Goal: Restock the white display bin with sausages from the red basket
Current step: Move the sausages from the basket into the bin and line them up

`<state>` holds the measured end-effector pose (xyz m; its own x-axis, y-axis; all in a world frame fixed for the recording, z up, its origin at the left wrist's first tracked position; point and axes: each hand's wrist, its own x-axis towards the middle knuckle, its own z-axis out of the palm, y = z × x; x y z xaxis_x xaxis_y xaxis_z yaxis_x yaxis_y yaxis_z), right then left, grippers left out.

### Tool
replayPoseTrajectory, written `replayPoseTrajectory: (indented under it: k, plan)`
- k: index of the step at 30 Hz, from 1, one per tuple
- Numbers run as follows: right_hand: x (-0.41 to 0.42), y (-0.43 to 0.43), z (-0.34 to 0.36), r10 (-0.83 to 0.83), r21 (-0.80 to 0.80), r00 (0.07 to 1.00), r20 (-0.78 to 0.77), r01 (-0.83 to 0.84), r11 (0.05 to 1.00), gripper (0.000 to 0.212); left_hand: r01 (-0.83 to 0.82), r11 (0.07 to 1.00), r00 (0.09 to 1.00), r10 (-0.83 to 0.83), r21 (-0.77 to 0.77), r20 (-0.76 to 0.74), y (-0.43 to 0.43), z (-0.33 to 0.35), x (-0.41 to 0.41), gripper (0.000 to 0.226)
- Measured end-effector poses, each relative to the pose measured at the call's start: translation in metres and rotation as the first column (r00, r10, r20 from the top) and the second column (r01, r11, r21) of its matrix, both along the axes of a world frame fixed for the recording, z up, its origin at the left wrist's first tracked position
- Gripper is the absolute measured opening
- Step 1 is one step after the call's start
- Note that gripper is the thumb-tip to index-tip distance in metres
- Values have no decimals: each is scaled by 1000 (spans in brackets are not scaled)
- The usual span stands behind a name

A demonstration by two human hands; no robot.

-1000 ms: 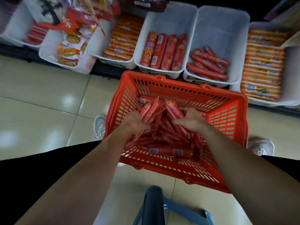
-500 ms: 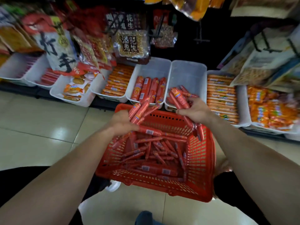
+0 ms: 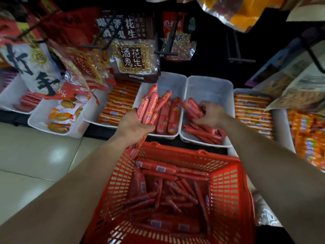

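A red basket [image 3: 228,187] on the floor in front of me holds several red sausages [image 3: 156,167]. My left hand [image 3: 133,126] grips a bunch of sausages [image 3: 149,106] above the white bin of thick sausages [image 3: 173,80]. My right hand [image 3: 212,114] holds a few thin sausages [image 3: 192,106] inside the neighbouring white display bin [image 3: 209,88], which has thin sausages [image 3: 204,133] lying at its front end.
More white bins line the low shelf: orange sausage packs [image 3: 116,106] to the left, yellow snacks [image 3: 60,114] further left, orange packs [image 3: 253,111] to the right. Peanut bags [image 3: 134,59] hang on hooks above. Tiled floor [image 3: 35,155] lies to the left.
Both hands lifted bunches of sausages out of the red basket and carried them forward over the white bins. The right hand has dropped into the bin with thin sausages.
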<state>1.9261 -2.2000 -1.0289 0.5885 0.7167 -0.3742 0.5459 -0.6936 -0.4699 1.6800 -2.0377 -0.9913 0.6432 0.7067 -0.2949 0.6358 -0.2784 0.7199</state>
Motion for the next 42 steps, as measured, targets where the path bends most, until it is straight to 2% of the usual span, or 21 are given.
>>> replayPoseTrajectory:
  k: [1,3,5,7,10,11,13,16,19,21,26,29,30,33,35,38,40,42]
  plan:
    - [1,1,-14,55,-114,998,22,-52,992,58,-14,1000,1000,14,-18,3,4,-7,5,37]
    - [-1,0,-31,149,-276,986,69,-125,953,96,-35,999,999,36,-41,4,6,-16,11,35]
    - [-3,0,-35,142,-268,989,33,-128,955,113,-33,999,999,33,-41,-5,5,-19,15,37]
    - [0,-3,-30,112,-216,994,8,-108,970,110,6,999,1000,-6,-44,-7,1,-18,14,37]
    - [4,-11,-5,42,-24,991,127,-39,999,93,63,997,997,-65,-51,-38,-6,-13,12,36]
    - [3,-11,6,41,57,987,158,-51,997,86,83,995,995,-86,-55,-48,-10,-10,11,38]
    - [-6,-10,27,149,128,965,214,-179,975,74,124,990,989,-129,-61,-77,-18,-5,13,38]
    - [-25,-7,33,354,52,898,260,-379,924,58,206,977,972,-211,-58,-102,-37,0,19,28]
    - [-29,-16,24,438,-99,863,249,-428,898,47,270,961,957,-274,-57,-90,-50,-3,30,33]
    - [-25,-26,24,436,-69,873,217,-432,899,42,301,953,945,-303,-28,-121,-51,-6,38,38]
    - [7,-64,6,190,-68,965,182,-181,981,36,278,958,946,-261,66,-192,-36,-8,72,37]
    - [6,-72,-4,191,-98,973,133,-178,979,40,292,949,944,-266,119,-196,-29,-7,97,37]
    - [6,-73,-6,134,-61,980,150,-126,990,38,335,931,931,-303,146,-206,-30,-7,110,39]
    - [19,-91,-13,-209,171,954,217,174,970,26,523,830,840,-463,194,-282,-45,-15,157,46]
    - [31,-112,-19,-337,214,915,221,292,932,21,653,727,742,-557,212,-372,-61,-25,182,50]
    - [42,-134,-24,-492,294,855,162,434,852,19,785,598,595,-657,160,-462,-80,-47,203,59]
    - [45,-137,-27,-541,326,826,161,473,819,26,824,545,547,-692,155,-471,-88,-57,205,66]
    - [42,-132,-30,-445,307,863,238,368,878,36,822,522,564,-696,225,-444,-88,-60,197,73]
